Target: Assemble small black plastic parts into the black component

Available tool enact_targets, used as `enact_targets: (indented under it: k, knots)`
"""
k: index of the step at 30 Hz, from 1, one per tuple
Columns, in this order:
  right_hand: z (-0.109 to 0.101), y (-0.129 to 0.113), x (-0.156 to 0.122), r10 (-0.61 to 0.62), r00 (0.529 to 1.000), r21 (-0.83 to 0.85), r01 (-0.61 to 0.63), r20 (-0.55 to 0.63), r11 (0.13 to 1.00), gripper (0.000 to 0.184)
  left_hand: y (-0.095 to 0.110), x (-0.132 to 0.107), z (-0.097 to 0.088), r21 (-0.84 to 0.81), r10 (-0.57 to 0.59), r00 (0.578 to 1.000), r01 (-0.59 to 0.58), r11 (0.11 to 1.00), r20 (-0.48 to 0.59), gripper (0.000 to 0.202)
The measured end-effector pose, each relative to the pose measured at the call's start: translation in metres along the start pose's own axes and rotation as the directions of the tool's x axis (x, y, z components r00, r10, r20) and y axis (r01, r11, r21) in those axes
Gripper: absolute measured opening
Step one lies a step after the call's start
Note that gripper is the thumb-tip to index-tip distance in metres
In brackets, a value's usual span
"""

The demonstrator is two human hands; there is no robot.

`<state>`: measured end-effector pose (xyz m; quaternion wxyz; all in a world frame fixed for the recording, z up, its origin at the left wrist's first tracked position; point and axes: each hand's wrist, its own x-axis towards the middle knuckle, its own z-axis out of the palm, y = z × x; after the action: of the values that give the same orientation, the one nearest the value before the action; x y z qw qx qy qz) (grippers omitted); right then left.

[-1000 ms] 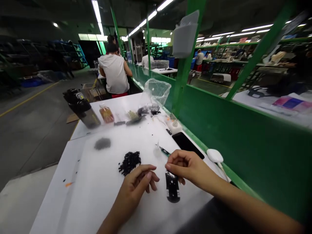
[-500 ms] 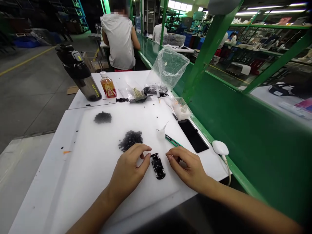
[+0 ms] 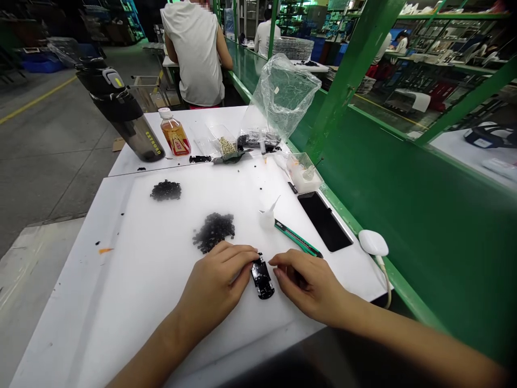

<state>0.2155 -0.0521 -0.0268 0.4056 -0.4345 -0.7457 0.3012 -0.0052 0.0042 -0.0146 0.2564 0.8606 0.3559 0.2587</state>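
- A green partition point(image 3: 404, 242) runs along the right side of the white work table point(image 3: 131, 164). Beyond the table's far end sits a co-worker in a white sleeveless top point(image 3: 194, 54).
- A white plastic board point(image 3: 129, 302) lies on the near part of the table.
- The left hand point(image 3: 214, 285) and right hand point(image 3: 309, 283) rest on the board, with curled, partly open fingers.
- A small black plastic part point(image 3: 262, 277) lies on the board between the hands. The left fingertips reach its upper end, and the right fingertips are just beside it. Neither hand wraps around it, and I cannot tell whether it is pinched.
- A large black-and-clear drink bottle point(image 3: 129, 124) lies tilted at the far left of the table, near a bottle of amber liquid point(image 3: 173, 134).
- A clear plastic bag point(image 3: 283, 91) stands bunched at the far edge.
- A black smartphone point(image 3: 325, 221) lies by the partition, near a white computer mouse point(image 3: 372, 242).
- A green-and-black utility knife point(image 3: 298, 238) lies just beyond the right hand, beside a small white dropper bottle point(image 3: 266, 218).
- Two piles of black granules point(image 3: 213, 231) point(image 3: 165, 189) sit on the board, the nearer just beyond the left hand.
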Motion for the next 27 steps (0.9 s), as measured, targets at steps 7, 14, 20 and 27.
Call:
enact_targets:
  k: [7, 14, 20, 27]
  knots:
    - [-0.008, -0.004, -0.006, 0.012, 0.977, -0.018, -0.008, 0.215, 1.000, 0.019, -0.002, -0.002, 0.001, 0.041, 0.027, 0.999, -0.028, 0.999, 0.019, 0.027]
    - [0.007, 0.004, -0.019, -0.223, 0.972, -0.324, 0.237, 0.081, 0.916, 0.014, -0.001, -0.004, -0.002, 0.069, 0.047, 0.996, -0.052, 0.996, 0.073, 0.040]
    - [0.010, 0.006, -0.022, -0.271, 0.962, -0.361, 0.268, 0.043, 0.893, 0.010, 0.003, -0.007, -0.003, 0.132, 0.089, 0.985, -0.109, 0.985, 0.150, 0.048]
    - [0.013, 0.008, -0.027, -0.230, 0.972, -0.315, 0.234, 0.051, 0.920, 0.012, 0.012, -0.007, 0.005, 0.075, 0.161, 0.986, -0.164, 0.984, 0.051, 0.034]
